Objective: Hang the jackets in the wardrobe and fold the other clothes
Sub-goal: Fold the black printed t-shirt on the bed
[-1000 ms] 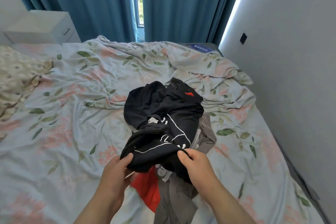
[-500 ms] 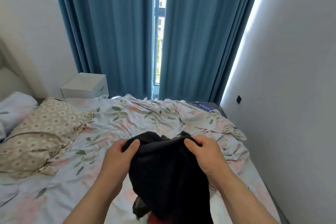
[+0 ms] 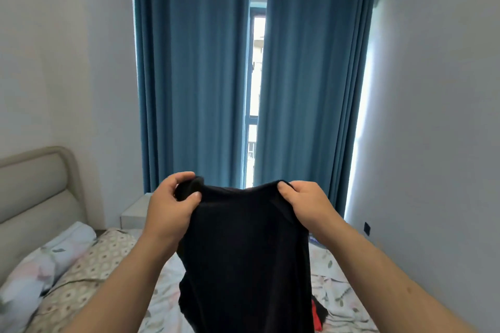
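A black garment hangs in front of me, held up by its top edge above the bed. My left hand grips the upper left corner and my right hand grips the upper right corner. The cloth falls straight down and runs off the bottom of the view. A red garment peeks out on the bed just right of the black one; the other clothes of the pile are hidden behind it.
The bed with a floral sheet lies below. A patterned pillow and a white pillow rest at the padded headboard on the left. Blue curtains cover the window ahead, with a white nightstand below them. A wall stands close on the right.
Both hands have lifted the black garment from the pile on the bed up to chest height, and it now hangs open. My view has tilted up toward the curtains.
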`<action>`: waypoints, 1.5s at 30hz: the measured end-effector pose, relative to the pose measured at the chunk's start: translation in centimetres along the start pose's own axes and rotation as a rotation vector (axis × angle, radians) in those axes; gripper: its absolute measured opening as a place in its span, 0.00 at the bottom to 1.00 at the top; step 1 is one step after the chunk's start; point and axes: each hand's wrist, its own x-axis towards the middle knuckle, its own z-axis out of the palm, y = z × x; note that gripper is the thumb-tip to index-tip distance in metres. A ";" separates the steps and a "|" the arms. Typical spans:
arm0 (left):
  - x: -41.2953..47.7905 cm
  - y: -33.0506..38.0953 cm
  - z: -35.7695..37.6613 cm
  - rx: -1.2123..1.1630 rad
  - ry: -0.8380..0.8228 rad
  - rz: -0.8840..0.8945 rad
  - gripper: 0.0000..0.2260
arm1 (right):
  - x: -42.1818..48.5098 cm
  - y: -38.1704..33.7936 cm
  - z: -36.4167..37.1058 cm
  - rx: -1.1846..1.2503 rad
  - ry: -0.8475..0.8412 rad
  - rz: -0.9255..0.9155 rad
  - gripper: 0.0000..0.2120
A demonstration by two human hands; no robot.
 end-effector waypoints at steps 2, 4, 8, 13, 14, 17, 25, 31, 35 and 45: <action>0.8 1.9 -0.9 -0.013 -0.029 0.034 0.16 | 0.2 -2.6 -0.2 0.086 -0.003 0.001 0.16; 0.2 3.6 -1.4 -0.016 -0.160 0.062 0.20 | 0.6 -5.1 -0.2 0.213 -0.025 0.019 0.12; -5.2 4.5 -0.3 0.344 -0.171 0.072 0.46 | 2.0 -9.3 0.7 0.508 0.035 0.168 0.14; -12.2 3.3 2.1 0.721 -0.171 0.110 0.56 | 2.0 -13.3 2.8 0.828 0.015 0.218 0.07; -12.7 3.0 2.1 0.751 -0.151 0.097 0.56 | 1.9 -13.7 3.3 0.839 0.013 0.213 0.08; -12.0 2.0 1.2 0.714 -0.081 0.032 0.49 | 1.6 -14.6 4.1 0.856 -0.003 0.206 0.10; -5.3 0.5 -5.4 0.382 0.061 -0.125 0.12 | 1.9 -15.7 4.3 0.839 -0.086 0.226 0.09; 0.2 2.7 -9.2 0.093 0.058 -0.207 0.07 | 3.2 -14.9 4.1 0.840 0.006 0.175 0.06; 3.1 5.6 -10.0 -0.138 0.037 -0.246 0.08 | 3.2 -13.0 5.1 0.675 -0.143 0.082 0.13; 2.6 9.0 -6.7 -0.498 0.059 -0.567 0.07 | -2.6 -11.0 10.1 0.235 -0.581 -0.107 0.17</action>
